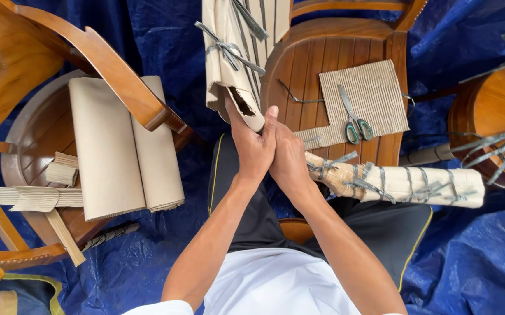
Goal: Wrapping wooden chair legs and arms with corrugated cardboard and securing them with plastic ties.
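Both hands press together, left hand [251,143] and right hand [287,156] flat on the open end of a strap-bound cardboard-wrapped leg [229,58] leaning against a wooden chair [299,64], where scissors [354,119] lie on corrugated cardboard [381,87].

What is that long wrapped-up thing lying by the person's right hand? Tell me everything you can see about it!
The wrapped bundle is a long roll covered in pale tan paper-like wrapping, bound all along with grey straps knotted in criss-crosses. It lies sideways across the person's lap, its far end pointing right over the blue tarp. Its near end looks crumpled and browner, and the right hand touches it there. What is inside is hidden.
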